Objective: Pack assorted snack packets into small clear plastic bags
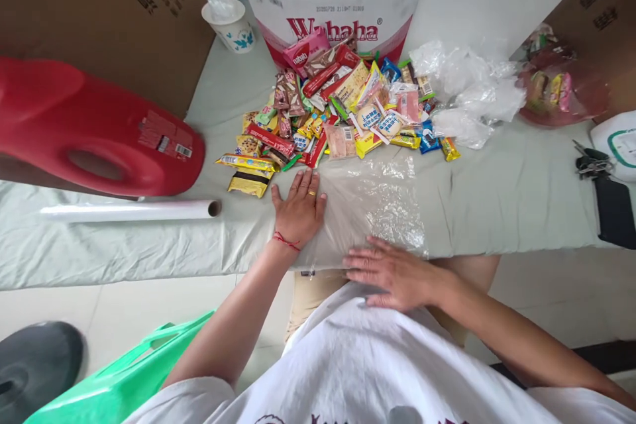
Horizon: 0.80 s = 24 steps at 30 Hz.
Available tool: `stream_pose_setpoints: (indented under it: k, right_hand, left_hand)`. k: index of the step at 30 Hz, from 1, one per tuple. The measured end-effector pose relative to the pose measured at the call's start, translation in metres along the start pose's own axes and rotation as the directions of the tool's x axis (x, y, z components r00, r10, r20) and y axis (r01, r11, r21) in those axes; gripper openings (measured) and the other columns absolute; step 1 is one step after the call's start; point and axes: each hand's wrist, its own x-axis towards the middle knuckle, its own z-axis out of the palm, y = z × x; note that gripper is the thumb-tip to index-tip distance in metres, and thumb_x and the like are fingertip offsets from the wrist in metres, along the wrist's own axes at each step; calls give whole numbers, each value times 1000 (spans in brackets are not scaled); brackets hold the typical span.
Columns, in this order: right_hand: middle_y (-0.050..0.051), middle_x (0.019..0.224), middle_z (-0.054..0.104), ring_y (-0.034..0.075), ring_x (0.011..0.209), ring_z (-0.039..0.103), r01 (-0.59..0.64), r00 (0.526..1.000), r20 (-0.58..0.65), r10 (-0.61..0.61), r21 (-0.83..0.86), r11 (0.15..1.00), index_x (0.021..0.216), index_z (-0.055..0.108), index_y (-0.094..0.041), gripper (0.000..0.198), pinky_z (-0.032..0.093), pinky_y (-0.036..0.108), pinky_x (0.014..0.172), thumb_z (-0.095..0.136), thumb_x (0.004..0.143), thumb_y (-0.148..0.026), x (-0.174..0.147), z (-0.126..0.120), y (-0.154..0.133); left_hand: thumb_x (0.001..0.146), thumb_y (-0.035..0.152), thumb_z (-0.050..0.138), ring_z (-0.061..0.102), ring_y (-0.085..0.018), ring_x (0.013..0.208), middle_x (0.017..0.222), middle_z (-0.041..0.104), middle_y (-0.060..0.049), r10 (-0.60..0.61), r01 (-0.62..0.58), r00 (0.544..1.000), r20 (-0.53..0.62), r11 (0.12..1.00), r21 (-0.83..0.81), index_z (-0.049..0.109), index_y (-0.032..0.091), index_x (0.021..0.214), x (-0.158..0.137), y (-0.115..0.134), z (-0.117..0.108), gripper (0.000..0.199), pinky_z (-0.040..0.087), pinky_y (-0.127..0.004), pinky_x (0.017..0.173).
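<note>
A sheet of clear plastic film (pixel 348 212) lies flat at the front of the cloth-covered table, its near edge hanging slightly over. My left hand (pixel 299 209) presses on the film's left side, palm down with fingers spread, holding nothing. Over the near right part of the film is my right hand (pixel 392 271), its fingers stretched out and pointing left; whether it touches the film I cannot tell. Just beyond my left fingertips, a pile of wrapped snacks (pixel 328 106) spreads across the table. A roll of plastic film (pixel 134 211) lies to the left.
A red jug (pixel 99 132) and a paper cup (pixel 231 23) stand left. Crumpled clear bags (pixel 467 93), a reddish bowl (pixel 566 89) with snacks, keys (pixel 591 162) and a phone (pixel 616 212) are right. A Wahaha box (pixel 332 3) backs the pile. A green bag (pixel 124 371) sits below.
</note>
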Motion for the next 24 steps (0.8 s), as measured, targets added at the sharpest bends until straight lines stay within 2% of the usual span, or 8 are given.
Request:
stream_pose_setpoints:
  k: [2,4,8,10,12,16,21,24]
  right_hand:
    - [5,145,66,18,149,45,9,999,48,-16,131,991,130,71,-26,34,21,47,130,63,100,-40,-16,-4,-7]
    - [3,134,73,16,140,56,-79,995,-47,90,211,974,128,73,-28,30,35,42,124,57,103,-37,-29,-15,0]
    - [10,157,55,22,148,46,-383,843,-377,383,78,920,146,60,-24,43,38,48,122,46,106,-34,-48,-37,47]
    - [14,159,51,27,150,43,-465,805,-417,422,0,885,144,61,-18,45,34,50,123,49,104,-34,-55,-46,71]
    - [14,144,65,27,137,56,-522,771,-420,478,13,853,131,70,-16,40,43,45,115,48,104,-35,-57,-58,86]
    - [7,103,79,22,94,71,-701,544,-540,642,128,701,117,74,-18,38,52,33,87,44,104,-37,-34,-105,102]
    - [20,126,71,30,114,67,-866,240,-692,681,164,472,130,65,-11,45,49,40,96,50,102,-42,42,-178,141]
    - [25,132,67,34,119,66,-897,156,-618,771,238,372,132,63,-7,63,51,42,96,64,93,-56,78,-201,164]
  left_hand:
    - [105,47,30,28,-33,159,169,32,-15,14,-14,1000,12,1000,9,32,22,164,0,-1,-1,64,3,-74,124]
    - [104,52,33,27,-35,158,169,31,-16,31,-31,999,17,999,22,30,21,165,-2,-1,0,69,2,-76,123]
    - [103,54,32,27,-37,158,170,28,-17,46,-46,999,-11,998,43,27,20,165,-9,4,4,72,1,-76,123]
    - [103,53,31,28,-37,158,170,29,-19,53,-52,998,-22,998,36,27,18,165,-13,9,7,71,1,-76,123]
    - [103,52,31,29,-39,157,169,29,-20,64,-63,998,-28,998,19,28,17,165,-15,14,11,71,1,-76,122]
    - [103,52,31,28,-38,158,169,28,-21,64,-64,997,-52,998,-5,28,14,165,-15,22,15,72,1,-77,122]
    - [103,52,31,28,-36,158,169,29,-19,55,-55,997,-48,998,9,28,17,165,-14,22,16,71,3,-74,124]
    - [103,52,33,29,-36,158,169,30,-19,62,-61,997,-49,998,22,31,18,164,-15,20,16,70,6,-74,124]
